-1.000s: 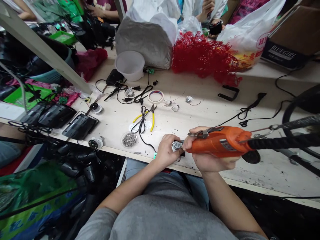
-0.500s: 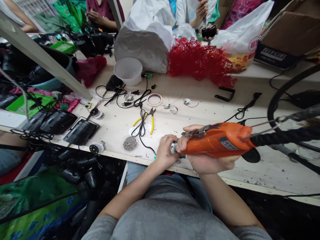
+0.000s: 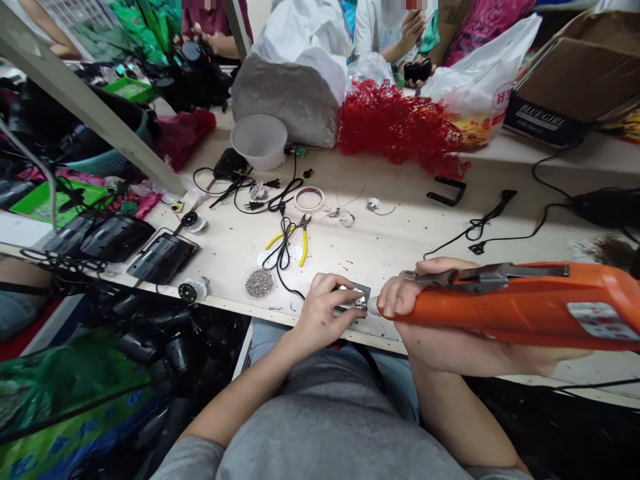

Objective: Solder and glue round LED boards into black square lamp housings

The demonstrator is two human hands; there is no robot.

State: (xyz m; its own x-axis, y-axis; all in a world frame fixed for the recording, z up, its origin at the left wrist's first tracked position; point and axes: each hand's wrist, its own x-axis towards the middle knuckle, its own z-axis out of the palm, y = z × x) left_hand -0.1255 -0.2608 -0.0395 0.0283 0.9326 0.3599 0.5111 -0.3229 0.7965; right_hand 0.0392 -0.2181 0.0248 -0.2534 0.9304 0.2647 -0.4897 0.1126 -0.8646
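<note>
Screwdriver (image 3: 520,303) further right, crosswise, tip (image 3: 371,306) leftward

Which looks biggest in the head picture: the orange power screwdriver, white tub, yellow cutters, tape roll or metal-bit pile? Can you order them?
1. Orange power screwdriver (seems nearest the camera)
2. White tub
3. Yellow cutters
4. Tape roll and metal-bit pile: too alike to rank

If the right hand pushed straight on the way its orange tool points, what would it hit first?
Probably the small grey part held in the left hand; the tip of the orange tool looks very close to it, though whether they touch is unclear.
</note>
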